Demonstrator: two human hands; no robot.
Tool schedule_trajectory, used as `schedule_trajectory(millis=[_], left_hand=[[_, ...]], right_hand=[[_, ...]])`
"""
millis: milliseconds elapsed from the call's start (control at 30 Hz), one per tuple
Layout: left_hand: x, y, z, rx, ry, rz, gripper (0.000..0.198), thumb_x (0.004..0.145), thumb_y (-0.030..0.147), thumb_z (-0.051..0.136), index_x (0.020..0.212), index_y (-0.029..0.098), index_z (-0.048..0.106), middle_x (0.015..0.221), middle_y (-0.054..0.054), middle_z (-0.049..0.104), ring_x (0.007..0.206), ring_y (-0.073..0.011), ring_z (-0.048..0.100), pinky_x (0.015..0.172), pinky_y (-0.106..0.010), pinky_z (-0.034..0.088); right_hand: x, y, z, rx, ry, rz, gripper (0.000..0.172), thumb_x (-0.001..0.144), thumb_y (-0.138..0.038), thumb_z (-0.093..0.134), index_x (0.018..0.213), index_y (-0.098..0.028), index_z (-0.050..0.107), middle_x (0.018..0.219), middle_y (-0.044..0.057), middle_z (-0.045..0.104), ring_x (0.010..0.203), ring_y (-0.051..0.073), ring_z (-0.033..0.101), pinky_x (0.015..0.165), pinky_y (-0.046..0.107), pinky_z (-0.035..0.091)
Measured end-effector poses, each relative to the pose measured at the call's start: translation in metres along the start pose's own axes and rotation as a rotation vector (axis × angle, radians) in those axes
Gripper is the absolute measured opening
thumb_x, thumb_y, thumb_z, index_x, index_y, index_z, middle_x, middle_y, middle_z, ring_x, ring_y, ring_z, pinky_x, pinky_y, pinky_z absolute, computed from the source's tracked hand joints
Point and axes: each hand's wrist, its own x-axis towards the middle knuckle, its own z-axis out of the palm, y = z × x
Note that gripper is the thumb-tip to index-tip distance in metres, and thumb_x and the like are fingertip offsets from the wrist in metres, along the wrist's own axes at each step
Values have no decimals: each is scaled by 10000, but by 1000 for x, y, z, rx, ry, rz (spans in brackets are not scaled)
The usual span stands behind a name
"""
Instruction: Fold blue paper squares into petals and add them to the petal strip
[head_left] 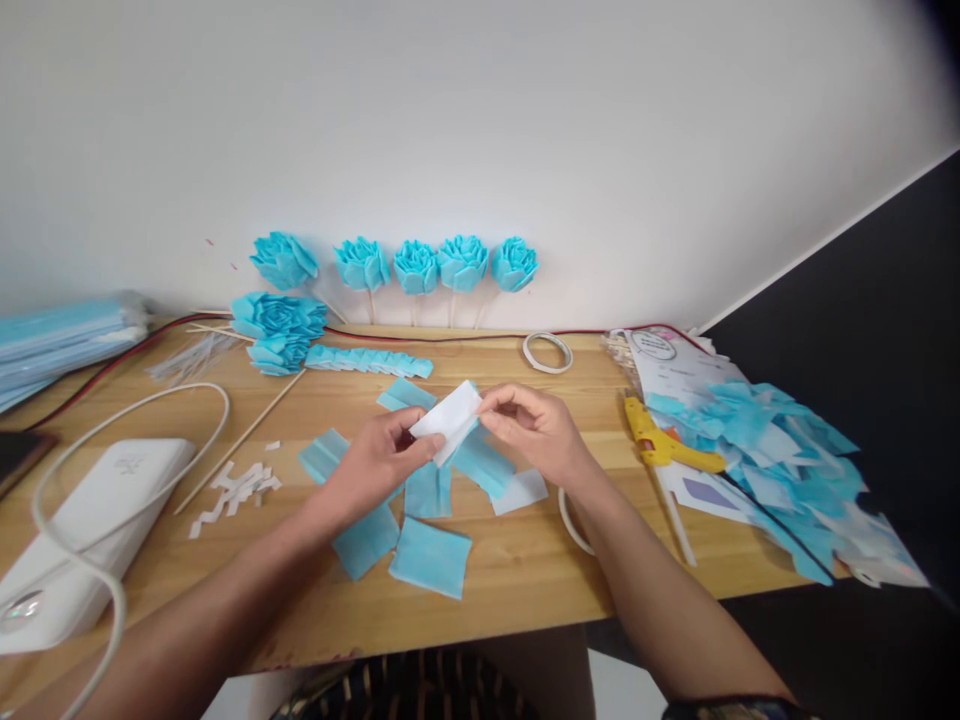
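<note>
A white rectangular piece of thin sheet (pixel 448 418) is held above the middle of the table. My left hand (pixel 381 452) grips its left end, thumb on top and fingers behind. At its right corner, my right hand (pixel 534 425) pinches with thumb and fingertips. Below both hands lie several blue fabric-like squares, including a front square (pixel 431 557), a left square (pixel 324 455) and one partly covered square (pixel 484 462). A white piece (pixel 520 492) rests under my right wrist. Whatever is behind the held sheet is partly hidden.
Blue flowers on sticks (pixel 416 268) lean against the wall. Glue gun (pixel 664 440) and a scrap pile (pixel 780 460) are at right. Tape roll (pixel 547 352) lies at the back. Power bank (pixel 97 540), cable (pixel 120 600), stick (pixel 240 440) and white strips (pixel 236 490) are at left.
</note>
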Motion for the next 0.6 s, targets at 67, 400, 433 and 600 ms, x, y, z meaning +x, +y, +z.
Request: schedule_trajectory(millis=[67, 400, 433, 600], left_hand=[[0, 0, 0, 10, -8, 3, 313, 804, 457, 572, 723, 159, 522, 631, 35, 415, 574, -99, 376, 521, -229, 273], [-1, 6, -4, 131, 52, 77, 439, 896, 531, 434, 666, 166, 516, 628, 22, 460, 623, -126, 455, 591, -248, 335], [-2, 7, -3, 142, 54, 79, 435, 892, 539, 437, 689, 165, 530, 637, 22, 459, 630, -127, 454, 591, -248, 334], [0, 6, 0, 207, 29, 64, 384, 820, 536, 554, 863, 157, 589, 706, 21, 496, 644, -131, 449, 564, -241, 331]], right_hand=[[0, 2, 2, 12, 33, 14, 51, 839, -253, 649, 853, -204, 651, 758, -16, 637, 696, 106, 581, 660, 232, 460], [1, 3, 6, 111, 55, 37, 285, 851, -225, 620, 1132, -236, 580, 814, -17, 667, 737, 112, 626, 706, 252, 488], [0, 3, 6, 100, 60, 34, 294, 849, -218, 617, 1140, -237, 579, 811, -18, 663, 735, 112, 623, 701, 251, 487], [-3, 0, 12, -9, 78, 13, 326, 846, -214, 605, 1170, -240, 576, 809, -17, 656, 719, 115, 612, 673, 252, 478]])
